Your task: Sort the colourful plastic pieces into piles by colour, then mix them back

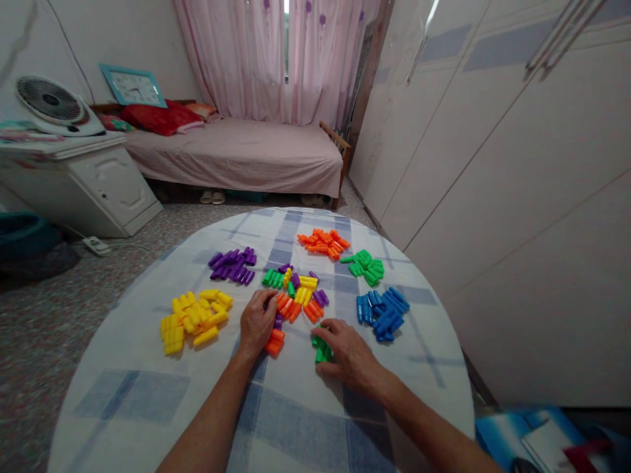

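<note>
We are looking first at a small group of green pieces [323,351] lying on the near part of the table [148,407], just to the left of the right hand's [351,351] palm. The group is stretching roughly toward and away from us, between that hand's thumb and forefinger; the fingers are partly hiding it, so we are not making out each piece's long axis. The right hand is clearly the nearer one. It is curving half open around the green pieces, thumb and fingers apart, and we cannot tell whether it is gripping them or only touching.

Beyond them, a mixed cluster [302,289] of yellow, purple, green and orange pieces is sitting farther from us and slightly left. The left hand [256,318] is resting at its left edge, fingers bent beside the orange row [290,307]; we cannot tell whether it is holding anything. An orange group [275,342] is lying just below that hand.

Farther out, sorted piles are ringing the cluster: yellow [194,318] and purple [232,265] on the left, orange [323,243] at the far side, green [365,266] and blue [383,312] on the right. Past the table, a bed [231,151] is standing below pink curtains [236,59].
</note>
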Motion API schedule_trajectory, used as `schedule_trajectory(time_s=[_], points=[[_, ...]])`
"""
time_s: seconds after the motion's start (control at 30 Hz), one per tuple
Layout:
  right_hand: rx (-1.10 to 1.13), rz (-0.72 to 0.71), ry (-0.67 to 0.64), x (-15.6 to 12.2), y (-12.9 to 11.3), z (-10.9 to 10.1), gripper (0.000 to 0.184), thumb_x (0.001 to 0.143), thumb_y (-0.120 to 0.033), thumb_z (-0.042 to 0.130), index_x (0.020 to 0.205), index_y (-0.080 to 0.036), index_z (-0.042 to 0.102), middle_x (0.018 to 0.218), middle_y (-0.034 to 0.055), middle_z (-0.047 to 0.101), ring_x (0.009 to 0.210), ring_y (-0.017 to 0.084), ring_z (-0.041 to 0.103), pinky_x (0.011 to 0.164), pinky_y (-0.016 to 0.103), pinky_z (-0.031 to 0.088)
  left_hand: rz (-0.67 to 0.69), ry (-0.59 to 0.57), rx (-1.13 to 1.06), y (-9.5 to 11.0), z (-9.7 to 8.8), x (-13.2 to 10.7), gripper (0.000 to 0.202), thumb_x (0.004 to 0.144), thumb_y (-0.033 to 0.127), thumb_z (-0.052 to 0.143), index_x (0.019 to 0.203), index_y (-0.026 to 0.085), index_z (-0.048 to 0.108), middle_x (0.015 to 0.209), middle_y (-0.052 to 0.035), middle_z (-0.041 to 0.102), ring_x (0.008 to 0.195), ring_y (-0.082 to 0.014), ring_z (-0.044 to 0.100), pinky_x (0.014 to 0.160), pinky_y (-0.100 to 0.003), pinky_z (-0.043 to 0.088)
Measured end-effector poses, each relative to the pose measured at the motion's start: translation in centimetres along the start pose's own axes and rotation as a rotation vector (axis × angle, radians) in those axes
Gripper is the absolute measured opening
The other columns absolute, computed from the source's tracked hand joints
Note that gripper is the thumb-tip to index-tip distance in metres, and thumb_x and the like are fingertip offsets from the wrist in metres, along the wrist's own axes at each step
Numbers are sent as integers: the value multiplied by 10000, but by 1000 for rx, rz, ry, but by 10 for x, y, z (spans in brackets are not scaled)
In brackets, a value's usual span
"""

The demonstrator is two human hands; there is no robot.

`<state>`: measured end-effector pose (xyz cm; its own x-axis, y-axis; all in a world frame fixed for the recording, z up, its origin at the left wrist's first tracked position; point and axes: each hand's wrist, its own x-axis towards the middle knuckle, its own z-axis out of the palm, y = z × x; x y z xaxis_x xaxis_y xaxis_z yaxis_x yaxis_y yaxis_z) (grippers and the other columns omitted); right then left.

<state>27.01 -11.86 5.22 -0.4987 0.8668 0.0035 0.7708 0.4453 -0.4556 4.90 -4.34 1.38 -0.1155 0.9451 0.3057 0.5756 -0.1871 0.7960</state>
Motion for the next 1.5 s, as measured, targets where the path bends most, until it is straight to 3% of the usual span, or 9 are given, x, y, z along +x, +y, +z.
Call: schedule_trajectory(time_s=[0.13,0.23,0.4,0.6,0.83,1.0,1.2,1.27,1.5], points=[[45,32,26,4,-2,1,508,687,-190,644,1179,-275,550,1262,72,479,1093,211,507,903,324,424,7,-10,11,-3,1,0,259,845,323,416,953,208,622,993,-47,636,953,-190,597,877,-324,458],[63,59,124,13,11,-25,489,717,-220,627,1197,-257,539,1230,69,497,1077,190,525,908,294,427,7,-8,19,-3,1,0,250,845,321,419,941,209,621,988,-42,636,952,-187,596,874,-318,459],[-134,351,445,46,80,-84,506,772,-335,600,1245,-179,510,1218,116,520,1085,220,530,929,334,418,3,-10,21,-1,0,0,261,846,336,419,936,203,624,962,-38,638,929,-181,601,855,-311,467],[-247,663,422,87,160,-110,542,797,-422,569,1268,-162,502,1178,131,570,1065,224,555,854,315,429,5,-6,21,-2,1,1,251,845,328,423,936,203,621,967,-42,641,936,-184,603,862,-316,469],[-251,750,346,99,186,-101,479,827,-483,510,1195,-185,580,1147,129,618,1043,255,581,811,354,440,-13,-2,17,3,-1,0,238,849,320,423,932,211,618,969,-40,641,936,-186,608,852,-313,465],[-287,650,407,108,161,-101,461,866,-445,461,1226,-172,552,1276,154,532,1158,301,494,893,443,408,-17,-1,6,5,0,0,238,855,306,419,939,211,620,960,-43,641,937,-184,605,852,-315,460],[-110,-8,255,151,62,-71,346,859,-299,512,1188,-202,560,1218,77,580,1123,184,510,967,339,362,-14,13,-9,6,-1,0,224,854,300,429,933,209,618,959,-40,639,929,-178,603,858,-309,456],[-126,-120,207,165,29,-53,380,838,-298,542,1203,-190,546,1224,88,570,1136,193,492,964,345,355,-5,8,-18,5,-1,0,217,855,290,430,934,209,616,963,-38,638,936,-174,599,859,-302,455],[-380,-111,34,196,-20,-10,402,786,-358,581,1152,-195,550,1123,118,602,1125,267,463,921,439,331,23,-5,-15,0,0,1,220,852,270,410,905,209,615,941,-42,631,919,-178,597,836,-303,461]])
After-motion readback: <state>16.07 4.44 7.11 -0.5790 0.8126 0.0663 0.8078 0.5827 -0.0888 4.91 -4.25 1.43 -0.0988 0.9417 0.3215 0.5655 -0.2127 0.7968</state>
